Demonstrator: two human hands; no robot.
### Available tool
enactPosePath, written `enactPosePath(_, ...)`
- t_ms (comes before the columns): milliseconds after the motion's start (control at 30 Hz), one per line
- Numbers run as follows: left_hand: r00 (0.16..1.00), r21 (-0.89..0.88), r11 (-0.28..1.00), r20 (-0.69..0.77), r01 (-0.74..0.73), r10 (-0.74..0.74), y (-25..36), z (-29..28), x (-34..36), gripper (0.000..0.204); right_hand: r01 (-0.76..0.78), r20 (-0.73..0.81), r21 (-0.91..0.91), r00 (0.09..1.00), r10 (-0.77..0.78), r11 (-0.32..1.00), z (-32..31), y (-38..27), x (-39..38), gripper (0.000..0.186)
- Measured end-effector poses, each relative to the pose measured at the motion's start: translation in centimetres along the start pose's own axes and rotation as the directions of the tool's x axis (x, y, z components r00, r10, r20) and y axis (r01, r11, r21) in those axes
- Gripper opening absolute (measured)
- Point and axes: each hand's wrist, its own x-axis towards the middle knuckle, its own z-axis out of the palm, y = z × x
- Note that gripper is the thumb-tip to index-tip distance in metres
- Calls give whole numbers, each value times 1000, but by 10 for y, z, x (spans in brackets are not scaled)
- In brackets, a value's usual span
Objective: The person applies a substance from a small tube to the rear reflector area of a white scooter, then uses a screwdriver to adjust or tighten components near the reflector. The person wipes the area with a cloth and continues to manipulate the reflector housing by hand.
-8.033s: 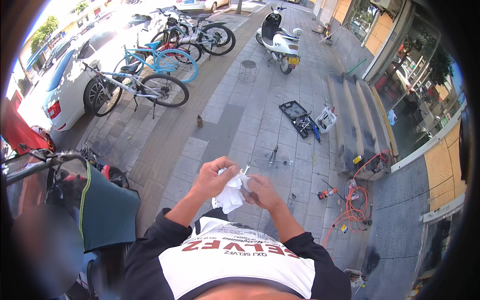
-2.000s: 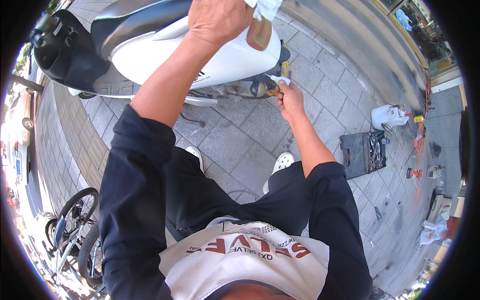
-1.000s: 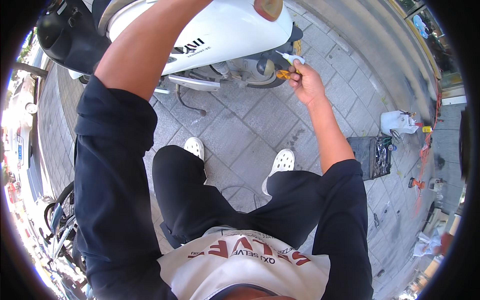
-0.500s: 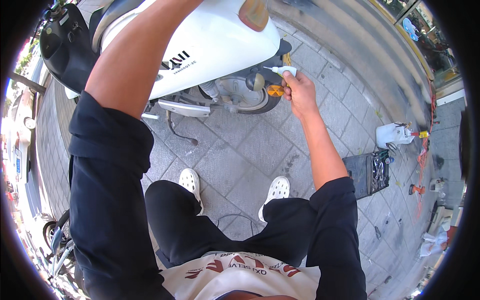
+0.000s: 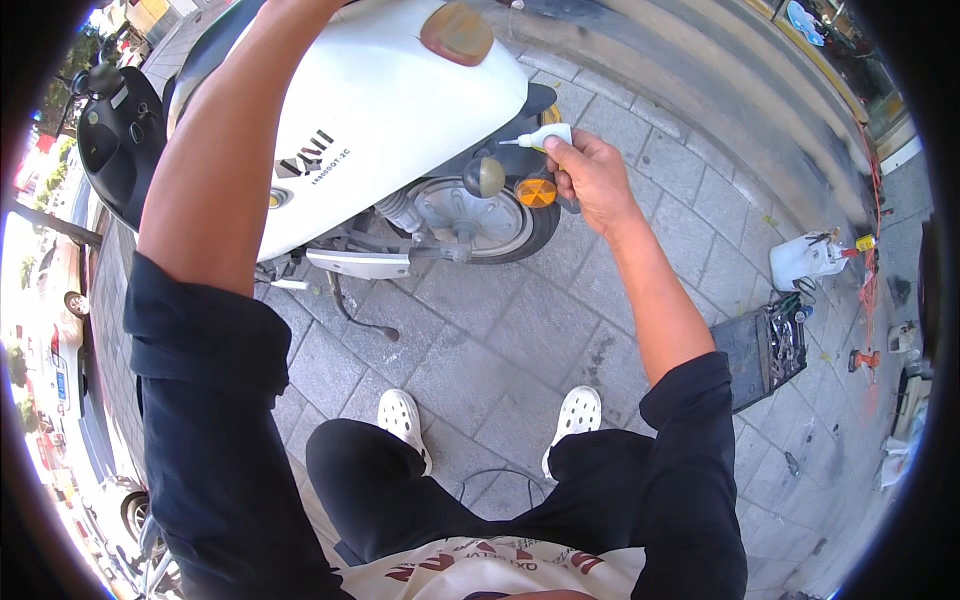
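Observation:
A small white squeeze bottle [image 5: 545,136] with a thin pointed nozzle is gripped in my right hand [image 5: 597,187], thumb on top and fingers curled round it. Its nozzle points left, toward the rear of a white scooter [image 5: 400,110]. Close by are an orange round reflector [image 5: 536,192] and a rounded grey-beige lamp [image 5: 484,177]. Below them is the scooter's rear wheel [image 5: 480,222]. My left arm stretches up across the scooter's side, and its hand lies beyond the upper edge of the picture. An amber tail light [image 5: 457,35] sits at the scooter's upper rear.
On the paving to the right lies an open dark tool case [image 5: 745,350] with several tools. Beside it stands a white jug [image 5: 800,262], near an orange cord [image 5: 866,290]. Stone steps [image 5: 680,70] run along the upper right. A black scooter [image 5: 118,140] is at the upper left.
The view has shifted, so the scooter shows slightly lower and farther left. My right hand still holds the bottle, its nozzle close to the scooter's rear. My left hand stays out of sight.

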Motion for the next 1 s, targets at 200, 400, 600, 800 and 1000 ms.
enactPosePath(200,999,32,998,-16,52,-52,-3,2,0,41,11,69,20,998,-12,1000,-4,7,13,25)
enactPosePath(400,999,40,999,-25,34,-33,0,7,3,43,9,102,-14,995,-7,1000,-9,2,16,27)
enactPosePath(600,999,18,999,-18,32,-32,5,8,2,43,30,114,-50,993,-25,998,-9,-1,16,28)
enactPosePath(800,998,31,998,18,57,-58,9,0,3,43,54,129,-116,991,-39,992,-9,2,22,27)
enactPosePath(1000,999,63,997,28,39,-41,7,1,3,44,96,108,-80,990,-87,992,-7,2,23,24)
